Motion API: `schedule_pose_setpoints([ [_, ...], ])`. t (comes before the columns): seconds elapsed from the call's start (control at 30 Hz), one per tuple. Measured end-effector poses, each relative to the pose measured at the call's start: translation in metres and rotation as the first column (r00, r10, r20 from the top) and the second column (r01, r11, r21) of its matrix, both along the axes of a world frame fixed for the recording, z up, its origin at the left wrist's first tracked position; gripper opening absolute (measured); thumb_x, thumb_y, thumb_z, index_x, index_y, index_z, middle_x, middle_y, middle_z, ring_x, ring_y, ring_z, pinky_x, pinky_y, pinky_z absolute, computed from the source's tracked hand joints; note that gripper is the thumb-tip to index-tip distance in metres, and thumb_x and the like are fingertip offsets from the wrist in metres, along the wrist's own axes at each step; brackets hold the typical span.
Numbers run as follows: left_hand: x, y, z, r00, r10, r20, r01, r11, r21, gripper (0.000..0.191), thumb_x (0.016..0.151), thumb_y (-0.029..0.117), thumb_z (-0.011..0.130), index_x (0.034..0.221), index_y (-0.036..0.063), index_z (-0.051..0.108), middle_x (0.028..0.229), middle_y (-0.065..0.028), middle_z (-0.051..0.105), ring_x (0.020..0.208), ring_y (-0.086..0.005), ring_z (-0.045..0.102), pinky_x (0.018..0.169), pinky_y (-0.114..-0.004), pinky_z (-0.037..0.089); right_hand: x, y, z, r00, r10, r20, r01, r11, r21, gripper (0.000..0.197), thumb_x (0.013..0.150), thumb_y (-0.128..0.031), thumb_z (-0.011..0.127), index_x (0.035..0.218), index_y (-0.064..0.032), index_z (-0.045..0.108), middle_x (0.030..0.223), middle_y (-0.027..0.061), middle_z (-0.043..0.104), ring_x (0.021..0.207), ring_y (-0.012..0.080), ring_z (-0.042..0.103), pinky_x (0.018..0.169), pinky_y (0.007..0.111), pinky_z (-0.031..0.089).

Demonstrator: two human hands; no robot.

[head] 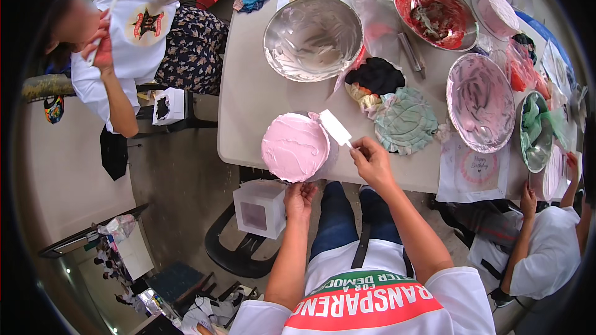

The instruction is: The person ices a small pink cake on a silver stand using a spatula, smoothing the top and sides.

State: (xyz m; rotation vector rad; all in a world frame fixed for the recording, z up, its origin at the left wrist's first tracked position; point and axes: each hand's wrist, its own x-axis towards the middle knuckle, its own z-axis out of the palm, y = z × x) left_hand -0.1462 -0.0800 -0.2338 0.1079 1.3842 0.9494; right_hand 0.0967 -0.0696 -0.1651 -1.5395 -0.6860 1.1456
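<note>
A round cake with pink frosting (295, 147) stands near the front edge of the table, its top marked by uneven ridges. My right hand (372, 162) grips the handle of a white spatula or scraper (335, 127), whose flat blade lies against or close beside the cake's right side. Below the cake's near edge is my left hand (300, 199), palm up with fingers curled, at the rim of the cake's base; whether it bears any weight cannot be told. Frosting-smeared metal bowls, one with white (313, 37) and one with pink (480, 102), stand beyond and to the right.
Crumpled cloths, one black (379, 76) and one pale green (405, 121), lie right of the cake. A bowl with red frosting (435, 14) is farther back. A white box (260, 209) sits on a chair at the left front. Other people are on both sides.
</note>
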Motion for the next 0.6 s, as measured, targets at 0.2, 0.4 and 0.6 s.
schedule_pose_setpoints([
  [0.2,-0.014,0.011,0.001,0.999,0.009,-0.039,-0.008,1.000,0.030,0.017,0.087,0.006,0.062,0.102,0.0058,0.053,0.086,-0.0081,0.063,0.076,-0.0213,0.066,0.070,-0.036,0.059,-0.011,0.020,-0.002,0.996,0.077,0.037,-0.076,0.997,-0.031,0.004,0.088,-0.003,0.061,0.088,-0.0002,0.057,0.062,-0.0035,0.049,0.057,0.0039,0.041,0.050,0.023,0.032],
  [0.4,-0.015,0.012,-0.004,0.998,-0.051,-0.048,0.051,0.999,0.006,0.019,0.088,0.002,0.055,0.106,0.0069,0.052,0.091,-0.0090,0.062,0.081,-0.0242,0.065,0.073,-0.039,0.059,-0.017,-0.005,-0.025,0.987,0.027,0.156,-0.008,0.992,-0.123,0.008,0.082,-0.005,0.064,0.086,-0.0003,0.059,0.056,0.0033,0.052,0.050,0.0094,0.043,0.047,0.028,0.036],
  [0.6,-0.007,0.011,-0.001,0.999,-0.046,0.019,0.046,0.999,0.022,0.018,0.087,0.002,0.056,0.104,0.0062,0.053,0.094,-0.0109,0.062,0.084,-0.0253,0.064,0.075,-0.040,0.058,-0.027,-0.040,-0.020,0.996,-0.047,0.076,0.064,0.970,-0.236,0.006,0.084,-0.005,0.062,0.087,-0.0004,0.059,0.060,0.0027,0.055,0.053,0.0080,0.047,0.049,0.026,0.039],
])
